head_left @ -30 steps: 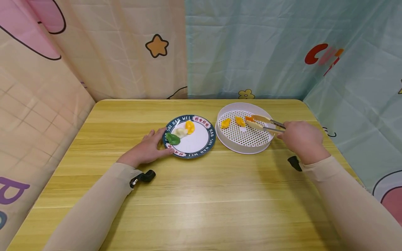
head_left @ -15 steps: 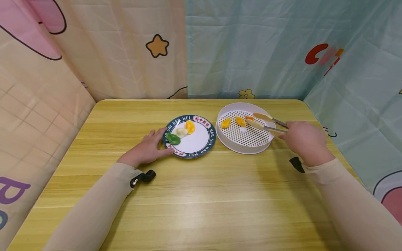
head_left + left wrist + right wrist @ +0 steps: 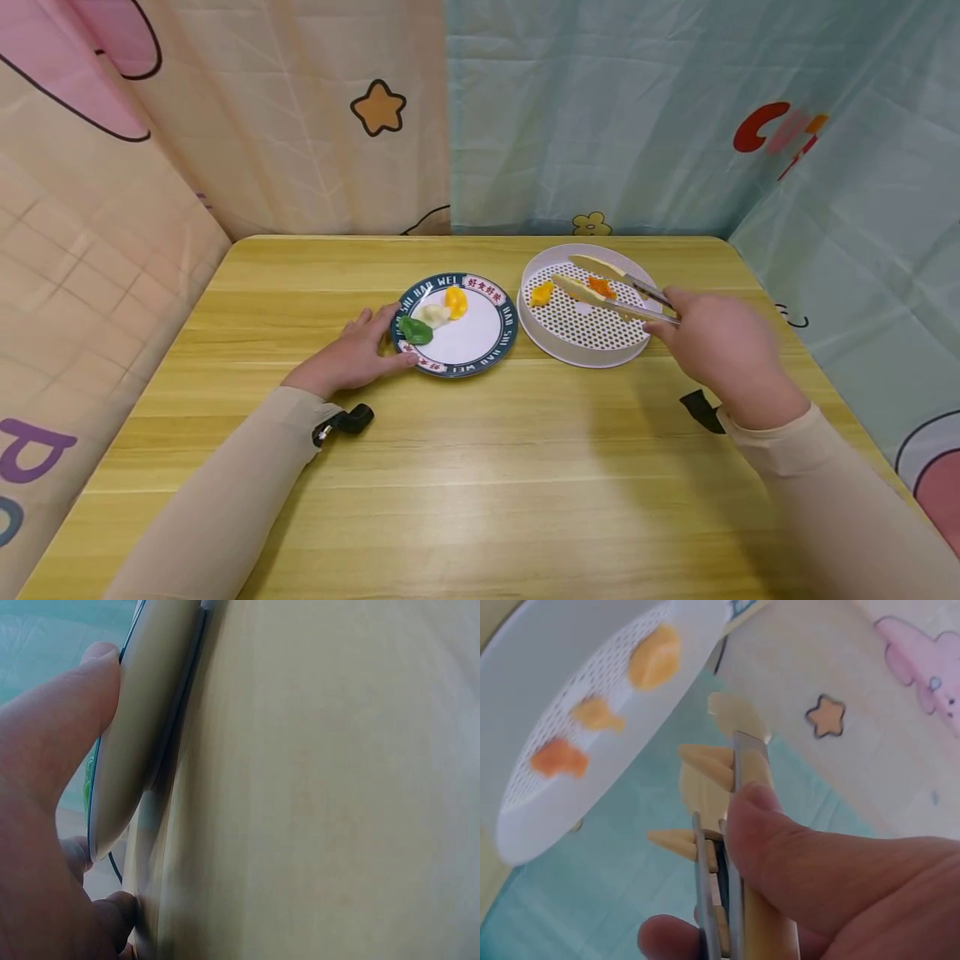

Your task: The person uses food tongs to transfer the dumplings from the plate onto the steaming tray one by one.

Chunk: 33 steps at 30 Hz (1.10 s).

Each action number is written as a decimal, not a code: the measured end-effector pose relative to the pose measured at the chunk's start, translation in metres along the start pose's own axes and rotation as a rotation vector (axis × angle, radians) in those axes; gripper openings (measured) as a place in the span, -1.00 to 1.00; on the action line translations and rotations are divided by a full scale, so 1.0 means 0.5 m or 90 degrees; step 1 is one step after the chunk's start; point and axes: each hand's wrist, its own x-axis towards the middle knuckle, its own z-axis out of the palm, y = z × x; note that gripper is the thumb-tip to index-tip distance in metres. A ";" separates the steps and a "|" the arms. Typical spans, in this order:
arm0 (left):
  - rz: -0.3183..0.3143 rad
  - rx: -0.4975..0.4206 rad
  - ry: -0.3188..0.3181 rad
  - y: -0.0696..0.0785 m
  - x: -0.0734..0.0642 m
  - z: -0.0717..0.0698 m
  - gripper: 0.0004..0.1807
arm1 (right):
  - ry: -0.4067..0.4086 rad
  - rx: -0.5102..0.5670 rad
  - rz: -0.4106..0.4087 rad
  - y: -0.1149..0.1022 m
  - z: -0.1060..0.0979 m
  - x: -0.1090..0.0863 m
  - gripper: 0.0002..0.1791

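Gripping the tongs [image 3: 769,924], our right hand [image 3: 726,348] reaches over the basket [image 3: 588,357] from its right side, with the tongs' two arms spread apart. In the head view, the orange dumpling [image 3: 602,287] shows between those arms, beyond and to the left of our right hand; whether the tongs touch it, we cannot tell. Beside it lies the middle yellow dumpling [image 3: 598,715], mostly covered by the lower arm from above, and the left yellow dumpling [image 3: 542,293] sits near the basket's left wall. All three are small and lumpy, on a white perforated floor.

Our left hand [image 3: 358,354] rests loosely spread against the plate [image 3: 476,337], thumb on its dark, lettered rim. Nearest those fingers is a smooth green dumpling [image 3: 415,330], then a white dumpling [image 3: 432,315] and a bright yolk-yellow dumpling [image 3: 456,302], in a slanting row. Plate and basket stand just beside each other on the wood-grained table [image 3: 487,458].
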 end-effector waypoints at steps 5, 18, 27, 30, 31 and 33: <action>0.003 0.002 0.000 -0.002 0.002 0.002 0.26 | -0.010 -0.009 -0.048 -0.065 0.015 -0.002 -0.31; 0.005 -0.005 0.003 -0.007 0.004 0.006 0.25 | 0.011 -0.001 -0.188 -0.202 0.091 0.009 -0.34; 0.010 -0.010 0.008 -0.005 0.003 0.005 0.24 | 0.082 -0.040 -0.246 -0.243 0.116 0.014 -0.38; 0.012 -0.011 0.009 -0.005 0.002 0.005 0.24 | 0.104 -0.043 -0.259 -0.250 0.121 0.018 -0.42; 0.013 -0.011 0.009 -0.005 0.002 0.004 0.24 | 0.110 -0.042 -0.262 -0.252 0.122 0.018 -0.44; 0.016 -0.011 0.009 -0.005 0.001 0.003 0.24 | 0.118 -0.042 -0.263 -0.257 0.122 0.020 -0.45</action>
